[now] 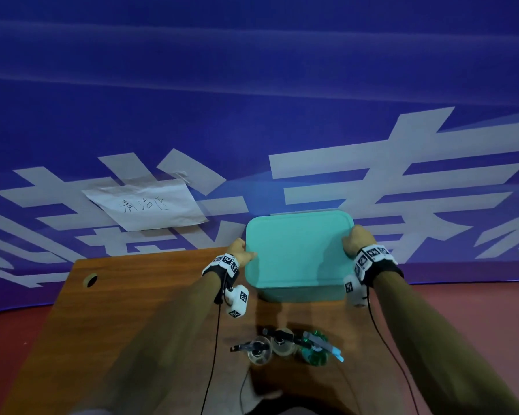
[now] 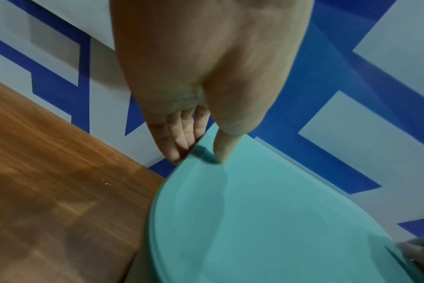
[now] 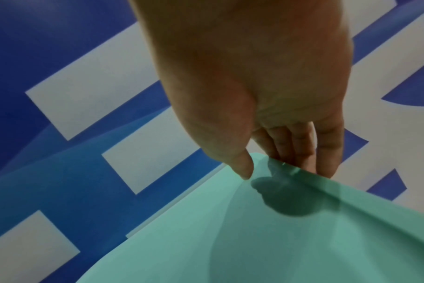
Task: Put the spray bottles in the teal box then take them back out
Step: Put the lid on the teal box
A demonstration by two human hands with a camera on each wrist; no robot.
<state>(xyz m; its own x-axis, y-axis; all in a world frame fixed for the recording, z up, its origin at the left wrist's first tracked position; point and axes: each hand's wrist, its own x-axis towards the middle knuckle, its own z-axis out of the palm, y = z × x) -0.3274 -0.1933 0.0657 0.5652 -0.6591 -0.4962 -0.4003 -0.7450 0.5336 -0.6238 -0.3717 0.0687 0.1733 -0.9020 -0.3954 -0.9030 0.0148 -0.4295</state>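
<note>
Now the teal box (image 1: 300,292), lid (image 1: 297,250) on, is set at the table (image 1: 117,310) far edge; lid gripped by left hand (image 1: 241,251) & right hand (image 1: 355,239). Three spray bottles (image 1: 282,345), two clear, one green, are stood near, upright.

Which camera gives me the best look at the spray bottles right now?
The head view. It shows all three spray bottles standing clustered on the wooden table, in front of the teal box. Both wrist views show none of them, only the lid pinched by each hand.
</note>
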